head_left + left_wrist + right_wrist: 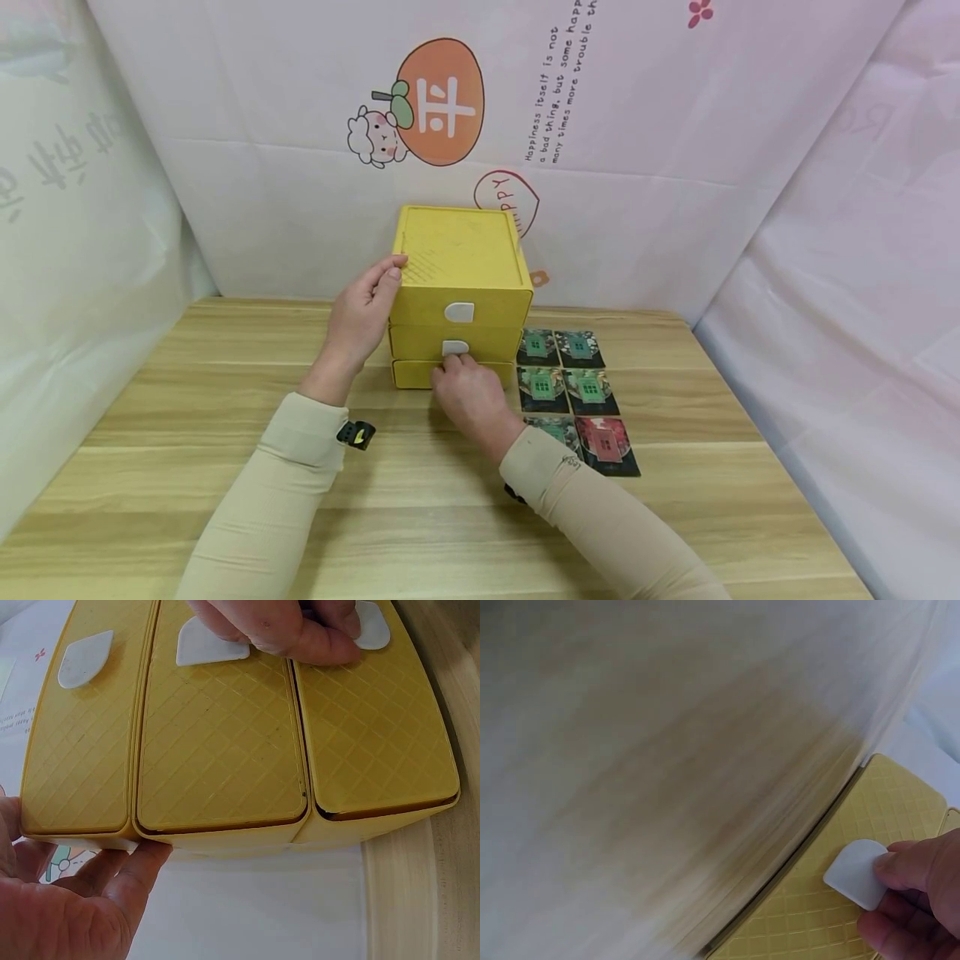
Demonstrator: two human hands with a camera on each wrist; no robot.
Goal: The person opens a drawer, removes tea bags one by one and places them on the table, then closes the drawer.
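A yellow cabinet [465,250] with three stacked drawers and white pull tabs stands on the table. My left hand [365,312] rests against its upper left edge. In the left wrist view, that hand's fingers [142,877] lie rather straight along the cabinet's side. Down at the bottom drawer [414,375], my right hand [476,400] pinches the white tab [857,871] between thumb and fingers. Above that hand, the middle drawer's tab [210,641] and the top drawer's tab [460,312] can be seen. A narrow dark gap shows along the bottom drawer's edge in the left wrist view.
Several dark cards with green or red centres, such as the red one [606,446], lie in rows right of the cabinet. A printed white cloth [637,208] hangs behind the wood-grain table [420,517] and along both sides.
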